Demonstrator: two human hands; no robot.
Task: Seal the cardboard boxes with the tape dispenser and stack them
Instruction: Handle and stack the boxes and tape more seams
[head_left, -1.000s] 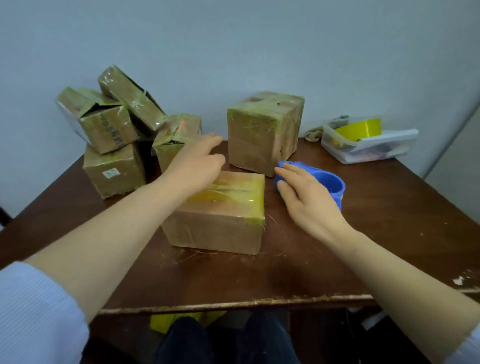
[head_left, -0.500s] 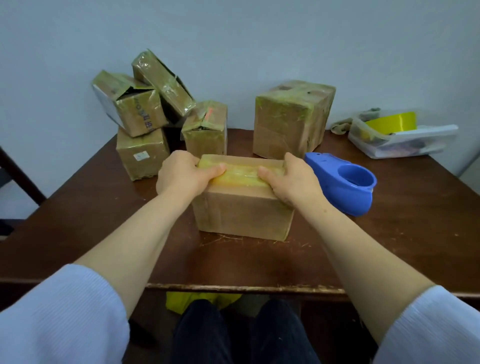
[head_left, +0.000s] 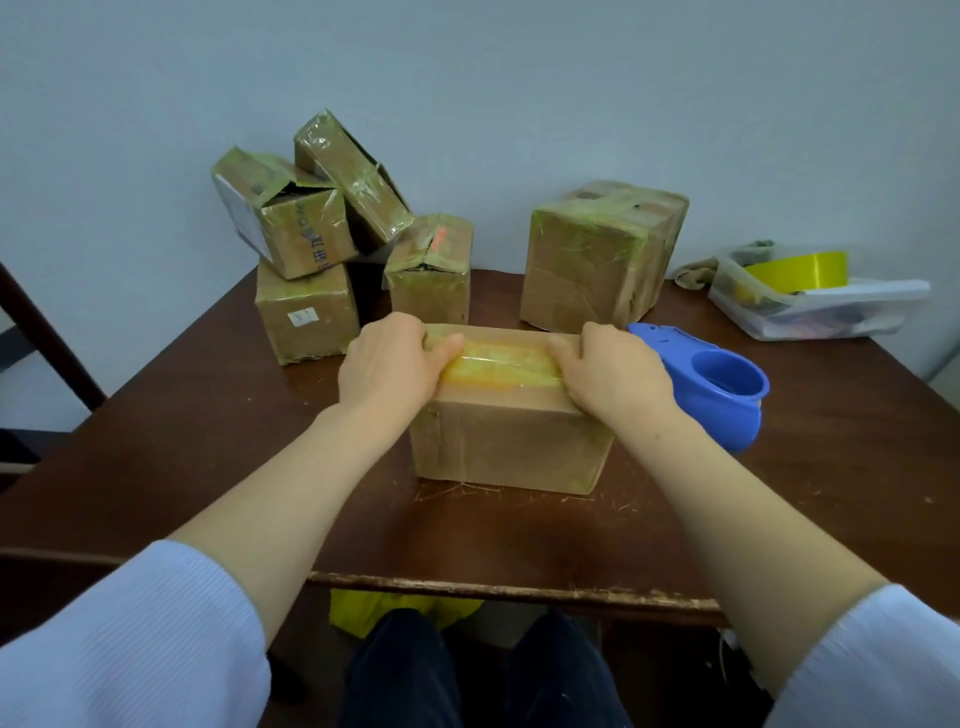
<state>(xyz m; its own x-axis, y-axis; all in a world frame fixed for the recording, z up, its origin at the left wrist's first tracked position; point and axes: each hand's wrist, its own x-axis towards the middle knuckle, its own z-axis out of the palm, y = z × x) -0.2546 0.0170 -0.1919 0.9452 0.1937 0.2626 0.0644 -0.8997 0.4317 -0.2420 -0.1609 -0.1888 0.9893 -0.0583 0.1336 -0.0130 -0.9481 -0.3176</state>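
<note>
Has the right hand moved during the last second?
Yes. The right hand left the blue tape dispenser, which lies on the table, and went left onto the near box, gripping its right top edge.

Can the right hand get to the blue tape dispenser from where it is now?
Probably yes. The right hand grips the box, and the blue tape dispenser lies just beside it, with nothing between; it must release the box first.

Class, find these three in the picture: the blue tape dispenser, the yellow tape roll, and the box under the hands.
blue tape dispenser (head_left: 727, 410), head view, side wall.
yellow tape roll (head_left: 800, 270), head view, outer band.
box (head_left: 509, 447), head view, front face.
</note>
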